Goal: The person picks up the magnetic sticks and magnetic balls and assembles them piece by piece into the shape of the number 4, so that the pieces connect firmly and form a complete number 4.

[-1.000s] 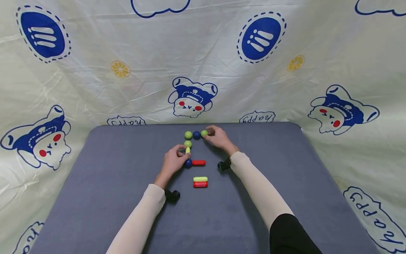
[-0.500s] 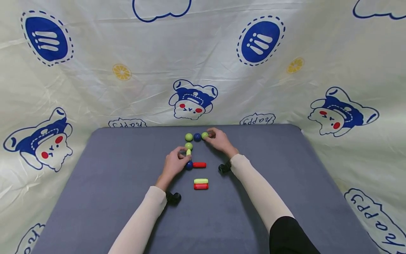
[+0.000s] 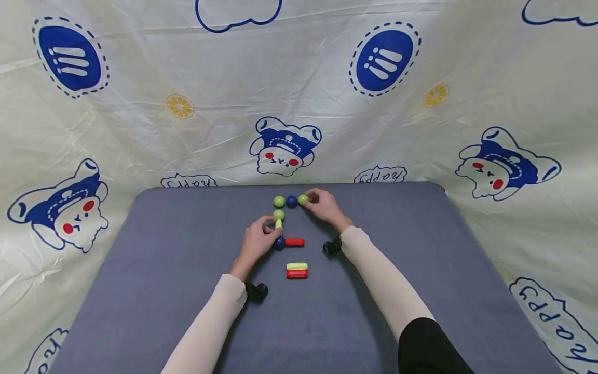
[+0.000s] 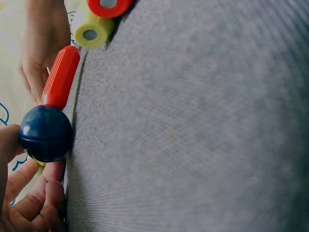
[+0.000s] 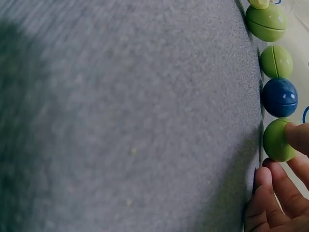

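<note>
My left hand [image 3: 258, 238] pinches a short yellow-green stick [image 3: 279, 224] of a magnetic building set. One end of that stick meets a blue ball [image 4: 46, 133], which my thumb touches; a green ball [image 5: 265, 23] is at the other end. From the blue ball a red stick [image 4: 61, 77] points to the right. Farther back, my right hand [image 3: 323, 205] pinches a green ball [image 5: 277, 141] between thumb and fingers. This ball ends a short row with a second blue ball [image 5: 280, 97] and another green ball [image 5: 276, 62].
Nearer the person, a loose yellow-green stick [image 3: 297, 266] and a loose red stick [image 3: 297, 274] lie side by side. The grey cloth-covered table [image 3: 177, 270] ends at a printed white curtain [image 3: 210, 140]. Each wrist wears a black camera.
The view has shifted slightly with the head. Both hands keep their places at the pieces, with hardly any movement.
</note>
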A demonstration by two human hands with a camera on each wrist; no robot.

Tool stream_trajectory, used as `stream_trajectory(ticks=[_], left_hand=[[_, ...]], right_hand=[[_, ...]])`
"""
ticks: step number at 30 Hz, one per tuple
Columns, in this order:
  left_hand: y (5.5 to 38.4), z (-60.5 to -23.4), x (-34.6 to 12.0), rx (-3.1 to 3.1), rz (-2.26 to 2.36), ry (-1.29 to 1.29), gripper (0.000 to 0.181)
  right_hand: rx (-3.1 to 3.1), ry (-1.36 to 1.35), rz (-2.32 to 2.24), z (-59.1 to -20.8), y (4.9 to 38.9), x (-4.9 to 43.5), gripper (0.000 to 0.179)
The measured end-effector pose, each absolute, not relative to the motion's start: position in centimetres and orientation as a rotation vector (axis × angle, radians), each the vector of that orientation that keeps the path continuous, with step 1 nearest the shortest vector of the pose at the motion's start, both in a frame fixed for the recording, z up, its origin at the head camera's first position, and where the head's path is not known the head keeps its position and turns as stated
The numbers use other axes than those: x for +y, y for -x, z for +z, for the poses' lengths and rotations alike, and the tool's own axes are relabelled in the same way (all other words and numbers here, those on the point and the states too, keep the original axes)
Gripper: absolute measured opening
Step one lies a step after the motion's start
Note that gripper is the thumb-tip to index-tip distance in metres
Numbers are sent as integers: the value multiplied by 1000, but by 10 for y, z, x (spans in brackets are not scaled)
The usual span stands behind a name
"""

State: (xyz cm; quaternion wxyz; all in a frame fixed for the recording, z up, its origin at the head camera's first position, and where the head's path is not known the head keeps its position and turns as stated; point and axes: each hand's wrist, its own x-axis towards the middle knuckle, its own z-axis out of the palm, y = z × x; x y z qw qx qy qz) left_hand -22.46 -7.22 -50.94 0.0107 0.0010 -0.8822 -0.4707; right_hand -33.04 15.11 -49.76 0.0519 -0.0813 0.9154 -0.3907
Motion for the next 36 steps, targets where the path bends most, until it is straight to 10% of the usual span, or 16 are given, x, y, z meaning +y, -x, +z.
stream_trajectory(ticks=[36], left_hand=[[225,-512,-71,-2725,-1481,10,33]], right_hand=[[2713,292,-1502,-512,269,185,37]])
